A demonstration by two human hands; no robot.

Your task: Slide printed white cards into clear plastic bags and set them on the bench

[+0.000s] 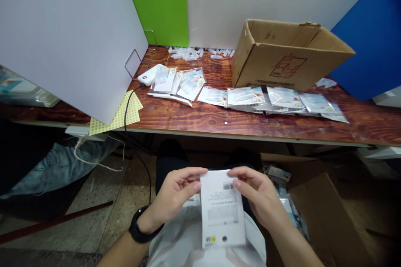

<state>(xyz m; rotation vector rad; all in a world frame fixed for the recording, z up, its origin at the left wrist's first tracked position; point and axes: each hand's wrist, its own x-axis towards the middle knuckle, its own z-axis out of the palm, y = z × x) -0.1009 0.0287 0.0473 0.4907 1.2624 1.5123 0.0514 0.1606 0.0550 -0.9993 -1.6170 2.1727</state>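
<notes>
Left hand (169,202) and right hand (265,200) clamp fingers (191,171) on the upper corners of a flat, rectangular white packet (222,212), printed face extending below them. Beyond the fingers: glossy wood-grained bench (178,119), crinkled clear-film packets (246,96), open brown cardboard box (282,64).

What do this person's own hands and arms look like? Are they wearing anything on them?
The left hand and right hand are bare, without gloves. A smooth black wristband circles the left wrist; nothing is seen worn on the right one. No sleeves show.
</notes>
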